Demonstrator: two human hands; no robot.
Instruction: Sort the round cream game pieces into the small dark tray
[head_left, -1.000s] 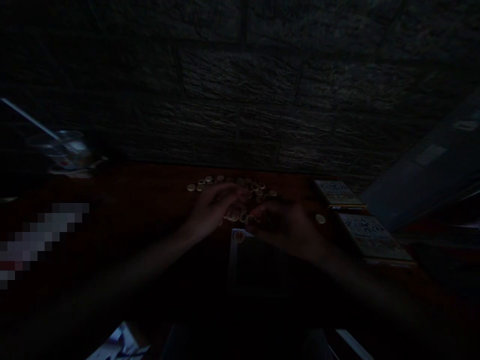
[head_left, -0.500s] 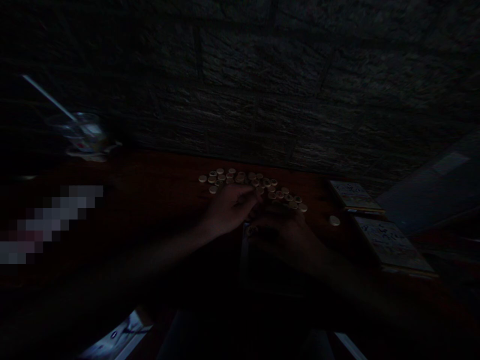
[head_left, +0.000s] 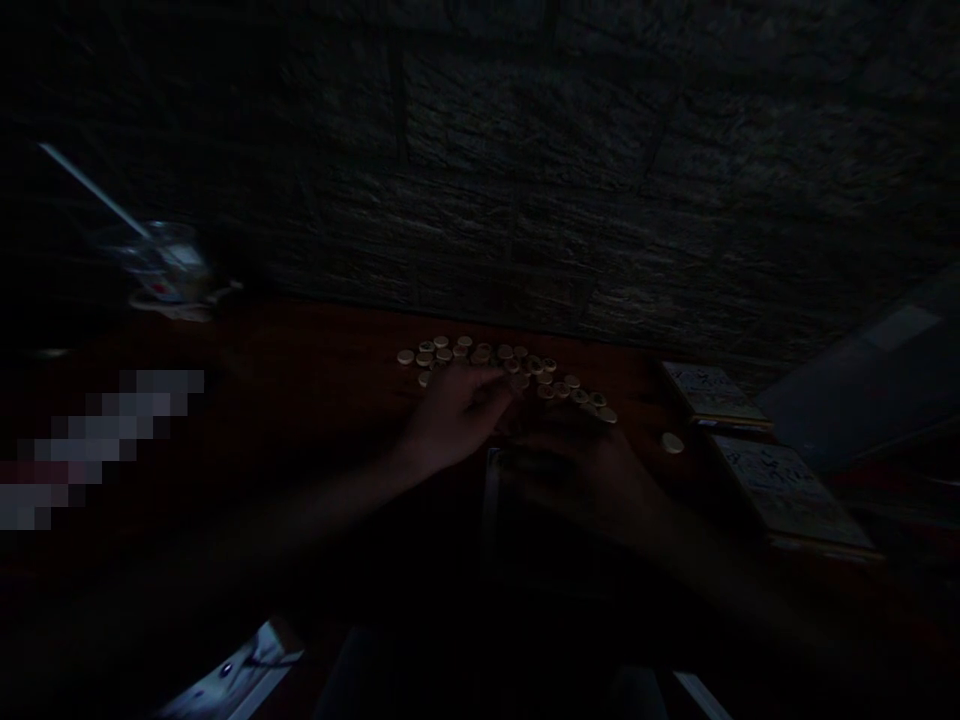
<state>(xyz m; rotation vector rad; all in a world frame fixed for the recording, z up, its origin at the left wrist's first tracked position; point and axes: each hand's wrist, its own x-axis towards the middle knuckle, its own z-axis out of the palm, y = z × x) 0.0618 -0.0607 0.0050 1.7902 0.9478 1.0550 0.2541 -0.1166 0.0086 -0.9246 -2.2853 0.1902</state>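
Several round wooden Chinese chess pieces [head_left: 562, 390] lie in a loose band by the wall side of the table, some with dark marks on top. Over the left part of them is my left hand [head_left: 454, 410], closed, thumb and fingertips pinched at a pale piece [head_left: 519, 382]. My right hand [head_left: 592, 465] is just to the right and nearer to me, its fingers curved towards the left one. Deep shadow hides its fingertips and whatever they touch. Beneath it shows the pale edge of a dark, flat rectangular thing [head_left: 491, 500].
One loose piece [head_left: 672, 443] lies right of my hands. Two flat printed boxes [head_left: 787, 490] are on the right side of the table [head_left: 322, 340]. A clear cup [head_left: 169, 265] with a straw stands at the left back. The rough block wall [head_left: 465, 200] rises behind.
My right hand has shifted slightly, and the round piece seen by its thumb earlier is now lost in shadow. My left hand has hardly moved.
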